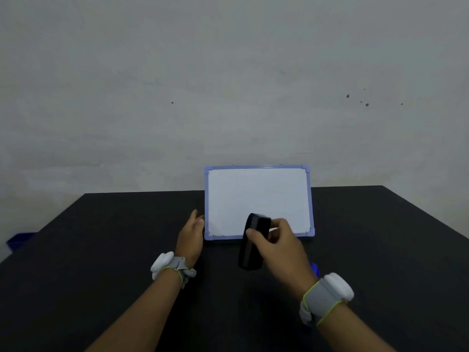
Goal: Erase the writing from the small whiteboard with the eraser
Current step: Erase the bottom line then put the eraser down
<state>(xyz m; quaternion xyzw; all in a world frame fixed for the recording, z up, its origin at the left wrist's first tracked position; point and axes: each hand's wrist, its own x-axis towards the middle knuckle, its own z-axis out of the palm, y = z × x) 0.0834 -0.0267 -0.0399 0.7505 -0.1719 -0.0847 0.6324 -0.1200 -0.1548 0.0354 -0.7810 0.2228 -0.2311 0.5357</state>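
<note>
The small white whiteboard with a blue plastic frame (pixel 258 199) stands at the far edge of the black table (pixel 101 237), and its surface looks clean. My right hand (pixel 280 243) grips the black rectangular eraser (pixel 252 242) over the board's lower edge. My left hand (pixel 191 235) is loose, fingers touching the frame's left side.

Colours on the dark table

The whiteboard (pixel 257 199) has a plain white face in a light blue-violet frame; the eraser (pixel 252 243) is glossy black; the table (pixel 114 237) is matt black; the wall (pixel 228 85) is pale grey with dark specks; both wristbands (pixel 323 298) are grey, edged yellow-green, with white pods.
</note>
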